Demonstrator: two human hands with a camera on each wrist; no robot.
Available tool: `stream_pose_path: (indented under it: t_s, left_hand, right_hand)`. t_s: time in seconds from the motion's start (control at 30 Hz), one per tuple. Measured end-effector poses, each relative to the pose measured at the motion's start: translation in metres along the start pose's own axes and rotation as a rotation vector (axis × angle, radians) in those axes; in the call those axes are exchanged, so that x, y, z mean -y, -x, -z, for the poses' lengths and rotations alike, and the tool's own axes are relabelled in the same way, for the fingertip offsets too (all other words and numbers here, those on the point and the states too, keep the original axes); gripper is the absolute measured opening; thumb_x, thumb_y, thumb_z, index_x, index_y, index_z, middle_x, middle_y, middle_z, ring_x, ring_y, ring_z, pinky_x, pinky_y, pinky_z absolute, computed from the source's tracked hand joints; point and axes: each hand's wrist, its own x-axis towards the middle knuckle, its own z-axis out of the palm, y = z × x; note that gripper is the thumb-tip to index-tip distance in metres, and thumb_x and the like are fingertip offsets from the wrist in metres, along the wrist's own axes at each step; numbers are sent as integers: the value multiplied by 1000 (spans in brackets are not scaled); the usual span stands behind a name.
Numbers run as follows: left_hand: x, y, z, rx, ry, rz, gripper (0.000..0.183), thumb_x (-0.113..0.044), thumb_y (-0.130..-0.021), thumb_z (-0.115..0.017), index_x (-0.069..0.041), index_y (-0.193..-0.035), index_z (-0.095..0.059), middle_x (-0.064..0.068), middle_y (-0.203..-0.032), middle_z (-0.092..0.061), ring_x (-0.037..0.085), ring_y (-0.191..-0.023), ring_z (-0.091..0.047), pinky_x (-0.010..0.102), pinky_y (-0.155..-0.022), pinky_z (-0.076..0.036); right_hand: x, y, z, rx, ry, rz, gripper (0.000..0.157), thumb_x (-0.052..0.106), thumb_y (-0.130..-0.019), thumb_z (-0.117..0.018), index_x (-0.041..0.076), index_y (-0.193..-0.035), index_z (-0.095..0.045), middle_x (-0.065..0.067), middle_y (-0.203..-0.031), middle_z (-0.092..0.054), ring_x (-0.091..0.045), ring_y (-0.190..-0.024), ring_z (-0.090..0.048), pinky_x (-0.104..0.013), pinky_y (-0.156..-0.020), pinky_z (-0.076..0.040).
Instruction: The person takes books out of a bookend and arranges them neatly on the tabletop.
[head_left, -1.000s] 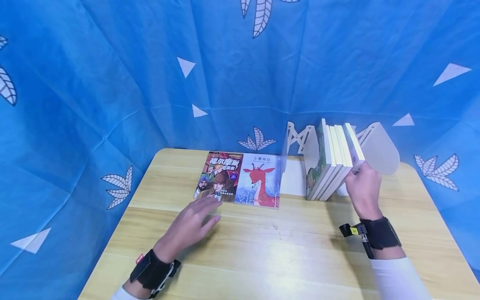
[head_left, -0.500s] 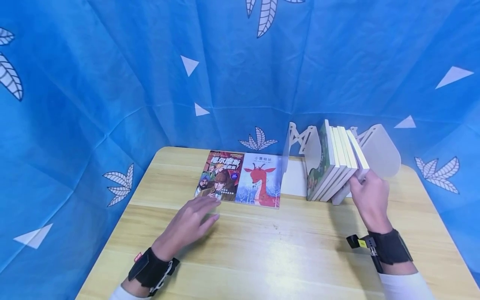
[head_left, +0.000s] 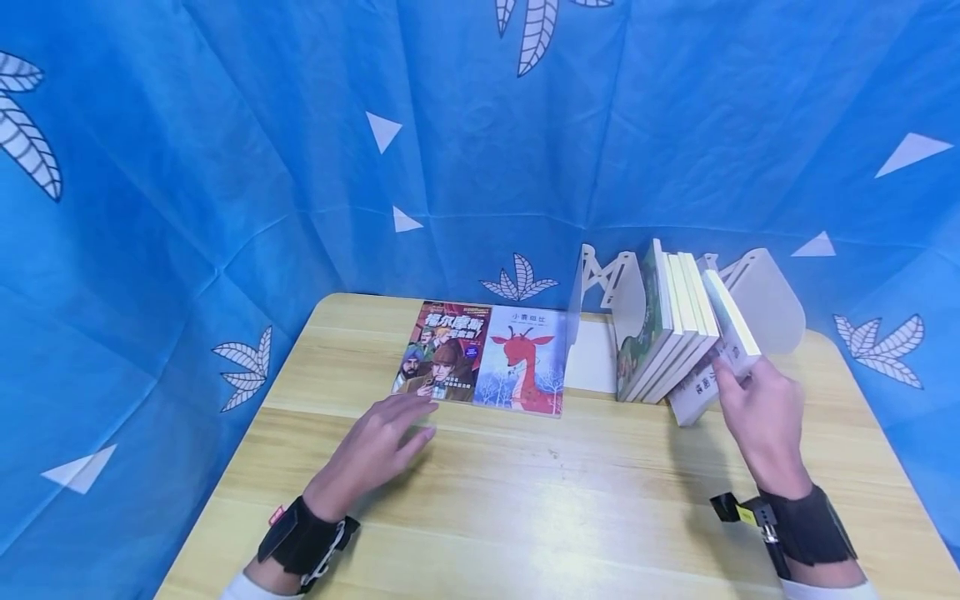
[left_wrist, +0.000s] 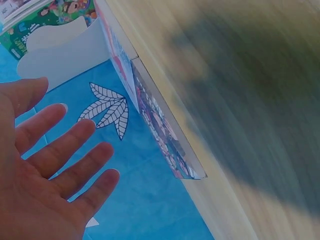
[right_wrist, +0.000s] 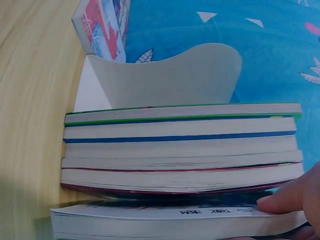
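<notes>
Right hand [head_left: 767,417] has its fingers clamped on a leaning book [head_left: 732,327], center right of frame, slim gap beside the row of books [head_left: 678,312]. Left hand [head_left: 371,447] has fingers apart, near the flat books' [head_left: 522,358] lower edges.

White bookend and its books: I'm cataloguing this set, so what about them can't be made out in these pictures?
Held book, most of its titled cover: head view, hidden by the neighbouring books and the right hand.
Middle books, their covers: right wrist view, hidden because they stand packed together.
Right bookend panel, part of its face: head view, behind the held book.
Red-deer book, print under the title: head view, too small.
</notes>
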Motion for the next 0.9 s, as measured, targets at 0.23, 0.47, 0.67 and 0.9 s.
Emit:
stream_pose_path:
  t_s: [0.23,0.47,0.67,0.9]
  left_hand:
    - [1,-1,-1,-2,5,7,39,-30,-92,-61,-9,-125,-59,12,-128,-58,25,-120,-50,46,-101,-40]
    - [-1,0,-1,11,14,23,40,-31,-92,-61,-9,-125,-59,12,-129,-57,25,-121,-49,46,-102,-40]
    - [-1,-1,-1,14,23,30,39,-31,-93,-60,-9,-125,-58,13,-129,-57,25,-121,-49,48,-102,-39]
    - [-1,-2,-2,17,40,27,38,-29,-93,-60,-9,-125,-58,12,-129,-58,26,-121,-49,50,-102,-39]
  right_hand:
    - [1,5,13,-34,26,32,26,17,-87,-67,-8,-92,-65,-29,-74,-66,-26,-49,-56,-23,-31,-29]
    - [3,10,24,-20,1,54,31,14,-86,-68,-11,-103,-63,-33,-83,-65,-44,-67,-64,-14,-35,-34]
    - [8,16,35,13,13,25,32,15,-87,-66,-10,-107,-63,-33,-86,-65,-46,-69,-64,-18,-32,-33]
    - [11,27,48,54,37,6,34,16,-88,-66,-9,-111,-62,-35,-90,-64,-48,-71,-63,-23,-27,-29]
